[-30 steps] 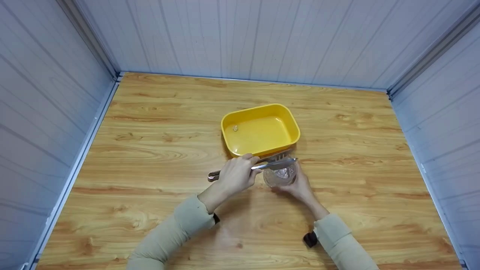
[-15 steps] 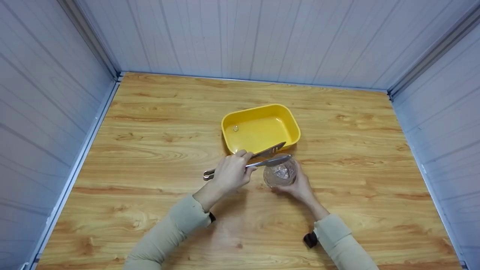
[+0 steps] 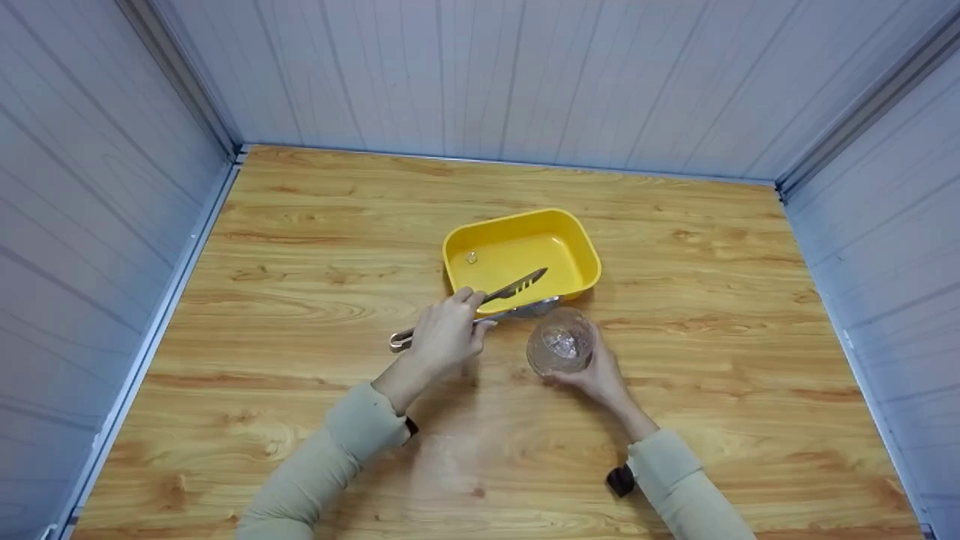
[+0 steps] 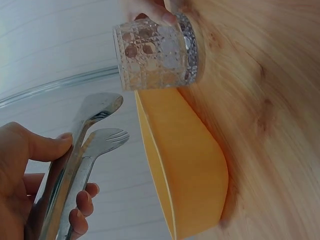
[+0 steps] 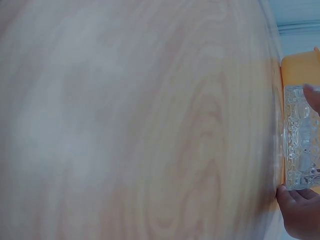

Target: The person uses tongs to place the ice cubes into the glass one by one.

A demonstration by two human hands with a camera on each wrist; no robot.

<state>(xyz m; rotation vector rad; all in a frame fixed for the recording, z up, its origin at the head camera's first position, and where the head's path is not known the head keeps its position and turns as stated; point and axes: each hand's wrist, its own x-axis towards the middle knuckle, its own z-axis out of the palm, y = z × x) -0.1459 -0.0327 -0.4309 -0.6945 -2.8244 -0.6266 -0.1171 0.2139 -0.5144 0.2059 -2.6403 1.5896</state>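
Note:
My left hand (image 3: 447,334) grips a pair of metal tongs (image 4: 65,175), thumb on one arm and fingers on the other. The tongs' ends stand apart, with nothing seen between them. In the head view they overlap the near side of a yellow rectangular container (image 3: 589,279). A small clear piece (image 3: 472,257) lies in that container's left part. My right hand (image 3: 600,373) holds a clear patterned glass (image 4: 155,52) upright on the table, fingers and thumb around its side. Something clear and shiny shows in the glass's bottom; whether it is contents or the base, I cannot tell.
A wood-grain table (image 3: 315,225) stretches around the container and the glass. Pale panel walls (image 3: 480,75) enclose it at the back, left and right. The glass stands just in front of the container's near right corner.
My left hand has drawn the tongs left and away from above the glass to over the container's near edge, and their arms have spread. The right hand and glass stay in place.

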